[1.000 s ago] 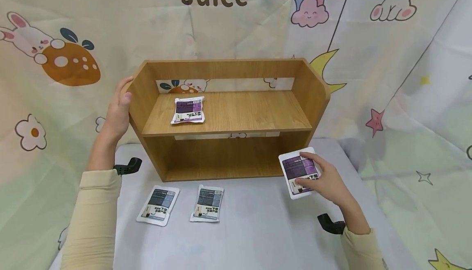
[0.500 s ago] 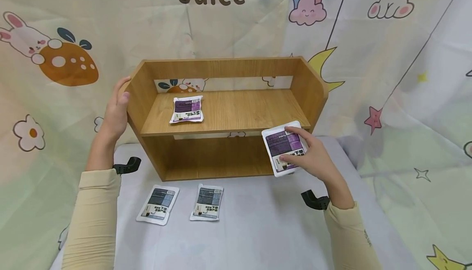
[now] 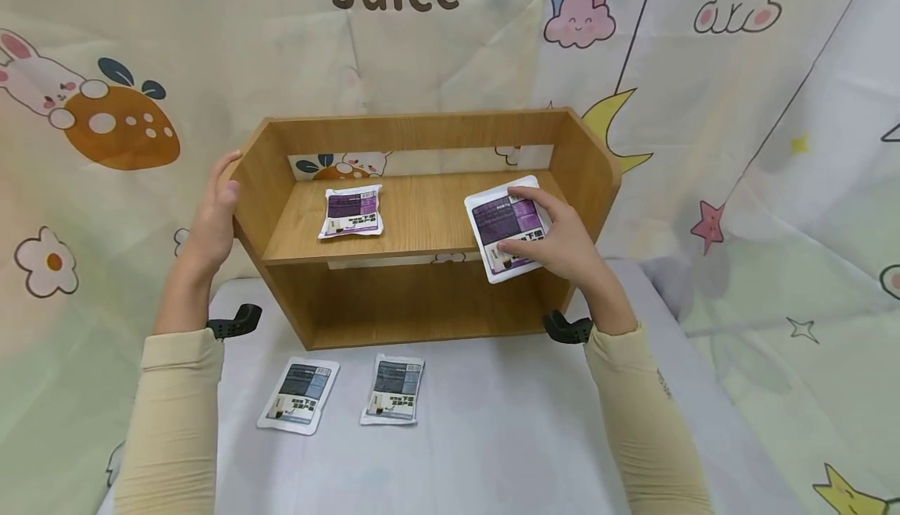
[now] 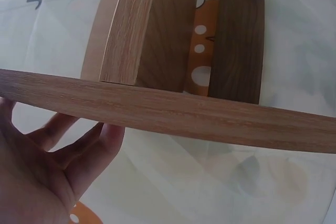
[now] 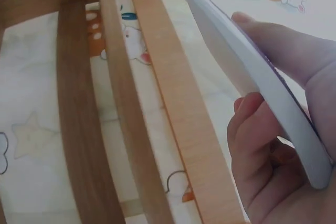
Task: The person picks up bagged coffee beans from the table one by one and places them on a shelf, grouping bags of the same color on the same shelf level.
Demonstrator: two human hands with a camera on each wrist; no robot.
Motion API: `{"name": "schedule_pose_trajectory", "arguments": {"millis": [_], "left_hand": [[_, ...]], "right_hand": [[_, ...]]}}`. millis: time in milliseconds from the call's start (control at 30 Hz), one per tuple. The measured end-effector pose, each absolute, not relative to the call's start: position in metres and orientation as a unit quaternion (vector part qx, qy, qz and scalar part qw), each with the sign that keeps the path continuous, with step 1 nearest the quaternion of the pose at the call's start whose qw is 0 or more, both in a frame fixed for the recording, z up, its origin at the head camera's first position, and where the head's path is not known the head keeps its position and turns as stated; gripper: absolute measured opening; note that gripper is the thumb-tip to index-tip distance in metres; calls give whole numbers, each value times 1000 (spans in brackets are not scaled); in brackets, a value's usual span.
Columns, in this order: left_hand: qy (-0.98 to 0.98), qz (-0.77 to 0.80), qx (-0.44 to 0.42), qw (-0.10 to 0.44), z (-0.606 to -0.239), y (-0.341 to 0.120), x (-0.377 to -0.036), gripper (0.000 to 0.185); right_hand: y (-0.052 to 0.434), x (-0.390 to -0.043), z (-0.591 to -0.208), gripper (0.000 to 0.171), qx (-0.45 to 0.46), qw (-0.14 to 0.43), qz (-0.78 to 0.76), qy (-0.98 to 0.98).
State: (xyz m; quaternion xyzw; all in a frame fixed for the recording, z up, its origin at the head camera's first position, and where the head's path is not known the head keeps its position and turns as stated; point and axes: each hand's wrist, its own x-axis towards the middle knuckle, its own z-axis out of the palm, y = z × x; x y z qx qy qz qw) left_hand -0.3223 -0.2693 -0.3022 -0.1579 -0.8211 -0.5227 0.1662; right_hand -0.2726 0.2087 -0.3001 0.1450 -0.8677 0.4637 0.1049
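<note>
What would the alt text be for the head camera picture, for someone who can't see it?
A person's right hand holds a purple-labelled pouch over the right end of a small wooden shelf unit's upper shelf, while the left hand rests on the unit's left side. Another purple pouch lies on that shelf, and two blue-grey pouches lie on the table in front.

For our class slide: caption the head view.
Right hand holds a purple packet over the wooden shelf; left hand steadies it.
</note>
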Motion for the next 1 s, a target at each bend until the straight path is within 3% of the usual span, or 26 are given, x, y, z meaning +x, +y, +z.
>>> {"name": "schedule_pose_trajectory", "arguments": {"millis": [400, 1000], "left_hand": [[-822, -525, -150, 166, -302, -275, -322, 52], [-793, -568, -169, 144, -288, -273, -325, 49]], "right_hand": [[182, -315, -272, 79, 140, 98, 473, -865], [180, -354, -273, 79, 70, 42, 524, -848]]}}
